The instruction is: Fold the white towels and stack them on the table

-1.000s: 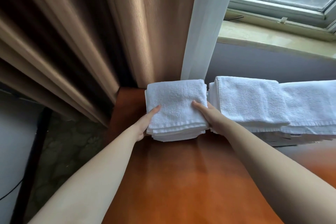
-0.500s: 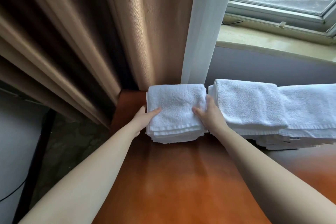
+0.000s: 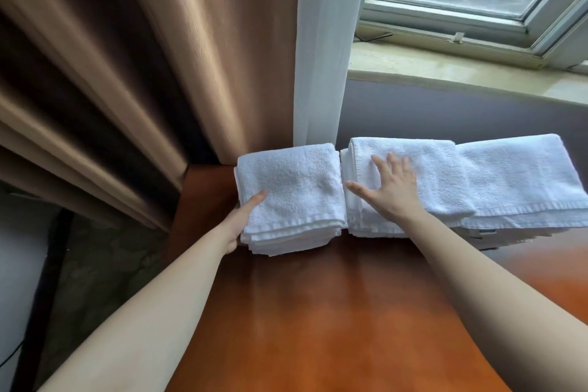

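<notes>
A small stack of folded white towels (image 3: pixel 292 188) sits at the far left corner of the brown wooden table (image 3: pixel 318 321). My left hand (image 3: pixel 246 212) grips its left edge, thumb on top, fingers hidden at the side. Right beside it lies a second pile of folded white towels (image 3: pixel 439 175), with a wider folded towel (image 3: pixel 521 181) further right. My right hand (image 3: pixel 393 184) rests flat on the second pile, fingers spread and straight.
Brown curtains (image 3: pixel 143 73) and a white sheer curtain (image 3: pixel 324 41) hang just behind the stacks. A window sill (image 3: pixel 461 70) and window run along the back right. The table's left edge drops to a patterned floor (image 3: pixel 105 264).
My right hand has left the right edge of the small stack and moved right onto the neighbouring pile, fingers now spread. The left hand keeps its hold.
</notes>
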A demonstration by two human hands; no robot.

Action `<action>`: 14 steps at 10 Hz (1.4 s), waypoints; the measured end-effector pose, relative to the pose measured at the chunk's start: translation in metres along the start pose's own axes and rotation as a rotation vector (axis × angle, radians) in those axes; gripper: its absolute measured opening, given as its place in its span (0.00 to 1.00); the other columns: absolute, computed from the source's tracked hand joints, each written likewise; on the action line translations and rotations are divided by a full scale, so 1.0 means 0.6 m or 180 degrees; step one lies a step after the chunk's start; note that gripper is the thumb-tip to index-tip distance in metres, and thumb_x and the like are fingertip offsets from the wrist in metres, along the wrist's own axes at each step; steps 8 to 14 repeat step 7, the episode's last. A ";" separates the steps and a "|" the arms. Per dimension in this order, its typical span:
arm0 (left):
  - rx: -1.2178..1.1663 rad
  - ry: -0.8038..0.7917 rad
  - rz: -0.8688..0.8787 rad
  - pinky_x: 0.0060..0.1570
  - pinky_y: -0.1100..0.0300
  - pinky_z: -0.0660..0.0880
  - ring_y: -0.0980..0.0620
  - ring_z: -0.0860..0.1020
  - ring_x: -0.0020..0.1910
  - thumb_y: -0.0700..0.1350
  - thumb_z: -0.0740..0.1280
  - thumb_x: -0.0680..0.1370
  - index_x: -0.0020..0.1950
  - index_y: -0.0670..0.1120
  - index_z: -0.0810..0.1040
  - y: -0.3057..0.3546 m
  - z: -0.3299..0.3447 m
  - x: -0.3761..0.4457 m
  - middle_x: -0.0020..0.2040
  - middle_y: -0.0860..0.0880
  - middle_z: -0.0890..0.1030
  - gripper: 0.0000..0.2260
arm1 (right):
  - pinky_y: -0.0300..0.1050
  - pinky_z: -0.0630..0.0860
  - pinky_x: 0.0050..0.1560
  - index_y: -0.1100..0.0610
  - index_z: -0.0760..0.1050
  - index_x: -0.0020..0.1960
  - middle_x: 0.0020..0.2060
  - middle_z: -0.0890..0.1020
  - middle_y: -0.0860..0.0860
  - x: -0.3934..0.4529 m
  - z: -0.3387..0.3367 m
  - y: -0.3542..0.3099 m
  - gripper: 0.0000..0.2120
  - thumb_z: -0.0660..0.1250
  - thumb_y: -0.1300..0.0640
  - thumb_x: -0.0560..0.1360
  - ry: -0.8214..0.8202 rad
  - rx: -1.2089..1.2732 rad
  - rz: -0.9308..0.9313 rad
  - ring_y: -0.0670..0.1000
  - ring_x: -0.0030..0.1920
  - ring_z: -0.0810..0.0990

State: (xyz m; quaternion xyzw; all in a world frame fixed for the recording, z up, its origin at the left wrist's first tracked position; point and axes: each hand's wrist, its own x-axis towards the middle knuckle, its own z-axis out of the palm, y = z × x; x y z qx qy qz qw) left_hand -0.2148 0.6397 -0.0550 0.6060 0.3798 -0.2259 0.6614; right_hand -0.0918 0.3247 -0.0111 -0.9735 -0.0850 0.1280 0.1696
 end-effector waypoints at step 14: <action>0.1600 0.1281 0.1362 0.78 0.37 0.51 0.45 0.47 0.82 0.71 0.73 0.66 0.81 0.61 0.37 0.093 0.047 -0.021 0.83 0.52 0.44 0.57 | 0.58 0.42 0.80 0.48 0.50 0.82 0.82 0.48 0.53 -0.001 -0.023 0.020 0.52 0.43 0.20 0.66 -0.0330 0.0187 -0.0244 0.57 0.81 0.40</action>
